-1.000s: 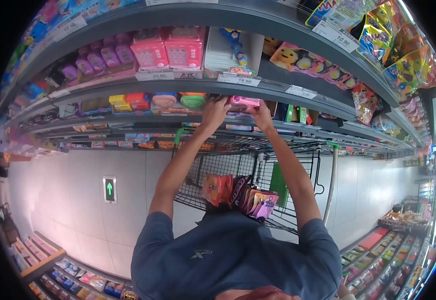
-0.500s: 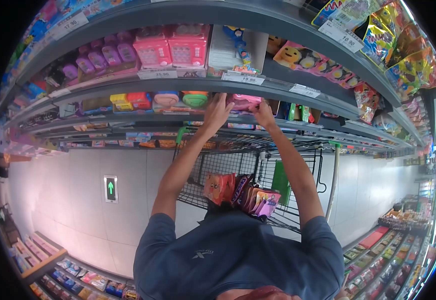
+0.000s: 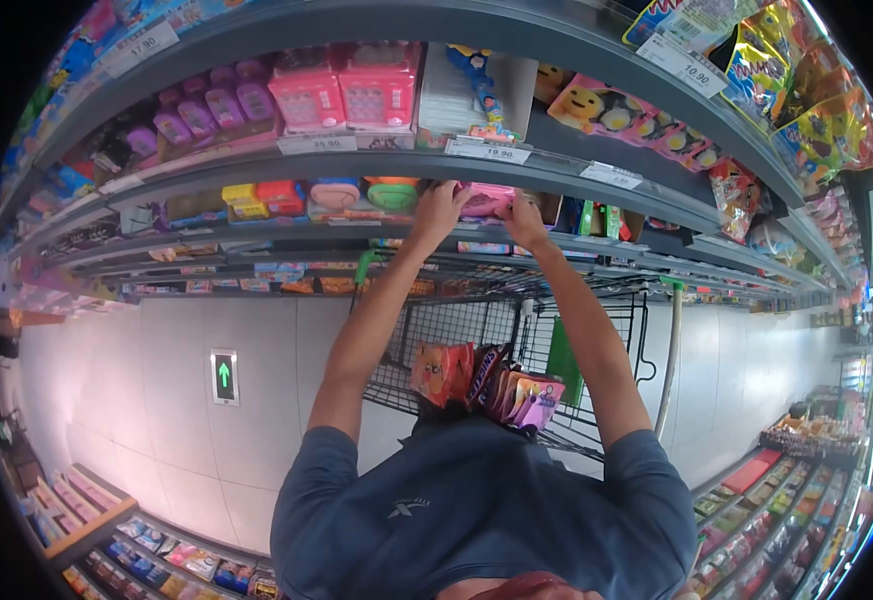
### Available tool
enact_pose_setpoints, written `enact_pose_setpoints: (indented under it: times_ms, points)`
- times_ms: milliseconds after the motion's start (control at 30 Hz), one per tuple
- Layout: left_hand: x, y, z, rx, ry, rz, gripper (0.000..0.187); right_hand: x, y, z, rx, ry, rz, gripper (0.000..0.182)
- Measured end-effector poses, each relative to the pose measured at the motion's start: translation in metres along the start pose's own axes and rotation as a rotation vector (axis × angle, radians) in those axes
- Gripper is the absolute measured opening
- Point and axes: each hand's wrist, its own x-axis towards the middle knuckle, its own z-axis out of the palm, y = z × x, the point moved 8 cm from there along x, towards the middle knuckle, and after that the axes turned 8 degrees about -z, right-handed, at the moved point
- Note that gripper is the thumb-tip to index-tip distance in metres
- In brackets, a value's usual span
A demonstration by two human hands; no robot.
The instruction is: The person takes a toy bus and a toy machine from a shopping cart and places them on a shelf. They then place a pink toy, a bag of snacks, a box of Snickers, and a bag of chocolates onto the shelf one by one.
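Observation:
On the second shelf down, a pink item [image 3: 487,200] sits between my two hands. My left hand [image 3: 439,212] is at its left side, fingers bent and closed against it. My right hand [image 3: 523,217] pinches its right edge. The item's back part is hidden under the shelf above. Just left of my left hand are an orange and green container [image 3: 392,193] and a blue and pink one [image 3: 335,194]. Red and yellow items [image 3: 261,197] sit farther left.
A wire shopping cart [image 3: 456,325] with green parts stands against the shelves, holding several snack packets [image 3: 486,385]. Pink boxes [image 3: 376,95] fill the shelf above. A lit green arrow sign [image 3: 224,376] is on the floor at left.
My left hand has shifted slightly and its fingers are more bent over the pink item's left side. My right hand has moved slightly left. The view has shifted a little.

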Motion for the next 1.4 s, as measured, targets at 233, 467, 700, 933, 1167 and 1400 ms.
enact_pose_setpoints:
  times_ms: [233,467,700,933,1167,1400]
  points:
    - [0.0,0.005,-0.008,-0.044,-0.065,-0.027,0.038,0.0,0.0,-0.001,0.023,-0.049,-0.013,0.053]
    - [-0.006,0.003,-0.008,-0.083,-0.145,-0.05,0.039,-0.007,-0.012,-0.007,-0.074,-0.045,0.031,0.063]
    - [-0.005,0.007,-0.006,0.027,-0.053,0.009,0.039,-0.004,-0.009,-0.001,-0.062,-0.094,0.077,0.059]
    - [0.001,0.003,-0.002,0.103,-0.08,-0.11,0.038,0.003,0.007,0.009,-0.042,-0.035,0.121,0.044]
    - [-0.004,0.0,0.0,0.118,-0.086,-0.134,0.04,0.0,-0.007,-0.001,0.0,-0.038,0.085,0.05]
    - [0.0,-0.004,0.004,0.157,-0.064,-0.136,0.042,-0.012,-0.011,-0.011,-0.005,0.115,0.066,0.042]
